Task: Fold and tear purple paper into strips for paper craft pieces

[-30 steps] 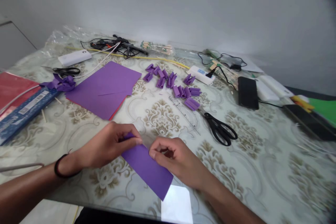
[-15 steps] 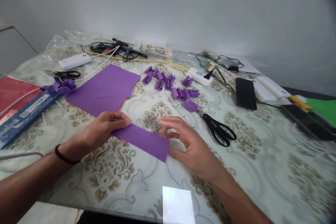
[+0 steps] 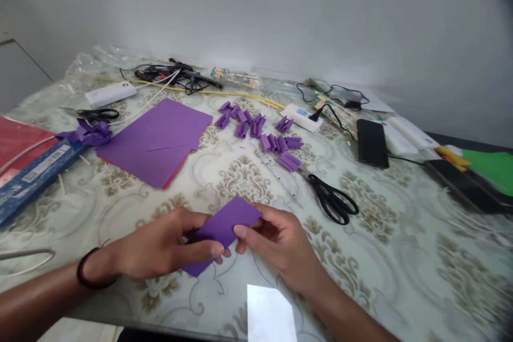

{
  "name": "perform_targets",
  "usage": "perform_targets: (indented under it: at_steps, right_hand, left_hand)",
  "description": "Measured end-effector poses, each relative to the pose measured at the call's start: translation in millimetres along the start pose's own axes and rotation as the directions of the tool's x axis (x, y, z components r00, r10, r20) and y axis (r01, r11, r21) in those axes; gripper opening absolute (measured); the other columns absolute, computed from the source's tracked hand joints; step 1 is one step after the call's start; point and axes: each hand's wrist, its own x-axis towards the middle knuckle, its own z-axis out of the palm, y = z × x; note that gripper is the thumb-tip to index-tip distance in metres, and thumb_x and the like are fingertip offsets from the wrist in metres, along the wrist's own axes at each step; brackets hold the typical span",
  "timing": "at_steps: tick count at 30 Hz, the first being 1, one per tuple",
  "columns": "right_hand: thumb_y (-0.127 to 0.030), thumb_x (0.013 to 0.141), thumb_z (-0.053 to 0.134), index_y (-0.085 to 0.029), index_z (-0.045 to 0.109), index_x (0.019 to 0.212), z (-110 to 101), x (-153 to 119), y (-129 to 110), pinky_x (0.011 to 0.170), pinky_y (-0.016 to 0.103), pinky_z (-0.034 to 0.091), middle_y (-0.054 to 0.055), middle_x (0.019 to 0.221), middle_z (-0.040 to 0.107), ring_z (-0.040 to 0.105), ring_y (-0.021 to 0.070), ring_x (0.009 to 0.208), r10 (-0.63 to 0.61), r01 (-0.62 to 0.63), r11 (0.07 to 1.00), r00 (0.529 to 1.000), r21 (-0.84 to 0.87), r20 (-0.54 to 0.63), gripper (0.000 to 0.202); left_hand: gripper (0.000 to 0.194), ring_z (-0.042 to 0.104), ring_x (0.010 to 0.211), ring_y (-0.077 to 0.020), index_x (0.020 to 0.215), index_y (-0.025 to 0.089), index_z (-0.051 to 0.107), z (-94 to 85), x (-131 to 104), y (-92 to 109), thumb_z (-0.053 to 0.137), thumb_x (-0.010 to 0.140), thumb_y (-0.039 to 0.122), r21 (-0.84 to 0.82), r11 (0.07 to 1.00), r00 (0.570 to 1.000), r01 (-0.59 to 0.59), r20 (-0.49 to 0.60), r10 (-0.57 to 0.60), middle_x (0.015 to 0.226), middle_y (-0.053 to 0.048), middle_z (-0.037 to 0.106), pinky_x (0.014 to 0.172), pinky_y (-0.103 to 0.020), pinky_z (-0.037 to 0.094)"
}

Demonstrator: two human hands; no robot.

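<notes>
Both my hands hold a purple paper strip (image 3: 230,219) slantwise above the table, its far end up and to the right. My left hand (image 3: 168,246) grips its lower left part, thumb on top and fingers beneath. My right hand (image 3: 280,243) pinches the right edge between thumb and fingers. Beyond them lie several small folded purple paper pieces (image 3: 258,125). Large purple paper sheets (image 3: 160,128) rest to the left, with a red edge showing underneath. Black-handled scissors (image 3: 332,197) lie to the right, beside a clear ruler (image 3: 276,176).
A white rectangle (image 3: 270,312) is at the near edge. On the left are a blue box (image 3: 44,173), crumpled purple paper (image 3: 86,132), more scissors (image 3: 98,115) and a white power bank (image 3: 111,94). A power strip (image 3: 301,116), phone (image 3: 372,143) and cables stand toward the back and right.
My right hand has closed on the strip, having been open beside its end. The strip has turned, its right end now pointing up and away. My left hand has moved nearer to me.
</notes>
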Motion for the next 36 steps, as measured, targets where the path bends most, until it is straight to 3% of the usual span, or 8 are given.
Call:
perform_targets:
  at_steps: [3,8,15,23,28,32,36]
  right_hand:
    - [-0.038,0.090,0.080,-0.018,0.073,0.084,5.8,-0.9,1.9,0.064,0.027,0.053,0.000,0.067,0.071,0.068,0.0153,0.064,-0.002,0.002,1.000,1.000,-0.007,-0.012,0.022]
    - [-0.041,0.092,0.076,-0.019,0.070,0.072,7.7,-1.6,4.8,0.065,0.028,0.052,0.002,0.068,0.072,0.066,0.0162,0.066,-0.043,0.036,0.991,0.998,-0.130,-0.055,0.030]
    - [-0.038,0.091,0.074,-0.021,0.061,0.065,13.1,-3.1,4.1,0.059,0.028,0.048,-0.001,0.062,0.064,0.061,0.0150,0.061,-0.056,0.040,0.973,0.996,-0.227,-0.064,0.034]
    - [-0.045,0.090,0.078,-0.020,0.062,0.064,2.6,-0.3,-2.4,0.061,0.029,0.049,0.000,0.061,0.064,0.062,0.0154,0.061,-0.047,0.039,0.992,0.997,-0.123,-0.060,0.039]
    - [-0.047,0.092,0.078,-0.020,0.068,0.073,-9.7,4.3,-6.4,0.060,0.028,0.052,-0.002,0.062,0.064,0.064,0.0147,0.059,-0.099,0.089,0.993,0.985,-0.077,-0.144,0.034]
    - [-0.050,0.090,0.079,-0.021,0.072,0.091,-7.4,4.7,-6.8,0.060,0.030,0.059,-0.001,0.071,0.065,0.065,0.0152,0.060,-0.068,0.069,0.997,0.995,0.015,-0.073,0.030]
    - [-0.051,0.090,0.078,-0.020,0.068,0.082,1.1,4.1,-2.6,0.062,0.029,0.061,-0.002,0.071,0.064,0.063,0.0133,0.059,-0.013,0.015,0.999,0.999,0.051,-0.038,0.033]
  left_hand:
    - [0.043,0.049,0.058,-0.0107,0.098,0.015,0.081,7.0,4.8,-6.1,0.056,0.103,0.050,-0.042,0.996,0.994,0.081,0.080,-0.078,0.077,-0.003,0.071,0.053,-0.021,0.038]
    - [0.047,0.056,0.059,-0.0123,0.094,0.014,0.083,7.8,6.6,-8.4,0.053,0.105,0.048,-0.009,0.998,0.998,0.065,0.027,-0.064,0.081,-0.007,0.079,0.054,-0.022,0.041]
    - [0.031,0.059,0.056,-0.0113,0.086,0.016,0.081,11.8,8.6,-7.6,0.063,0.099,0.038,-0.006,0.996,0.996,0.089,0.018,-0.089,0.076,-0.004,0.080,0.050,-0.019,0.042]
    - [0.035,0.078,0.074,-0.0201,0.089,0.015,0.081,8.9,7.2,-11.3,0.064,0.101,0.044,-0.102,0.987,0.989,0.124,0.088,-0.116,0.085,-0.008,0.085,0.065,-0.024,0.059]
    - [0.035,0.079,0.074,-0.0210,0.088,0.015,0.081,7.5,6.9,-10.7,0.065,0.100,0.044,-0.096,0.982,0.986,0.160,0.067,-0.154,0.085,-0.008,0.085,0.064,-0.025,0.058]
    - [0.036,0.076,0.075,-0.0197,0.089,0.014,0.081,7.7,8.3,-6.4,0.063,0.101,0.043,-0.175,0.974,0.990,0.141,0.031,-0.138,0.085,-0.008,0.084,0.065,-0.025,0.055]
    - [0.034,0.069,0.070,-0.0155,0.094,0.014,0.080,10.0,9.0,-5.8,0.062,0.101,0.042,-0.195,0.971,0.989,0.138,0.085,-0.124,0.087,-0.006,0.081,0.059,-0.021,0.048]
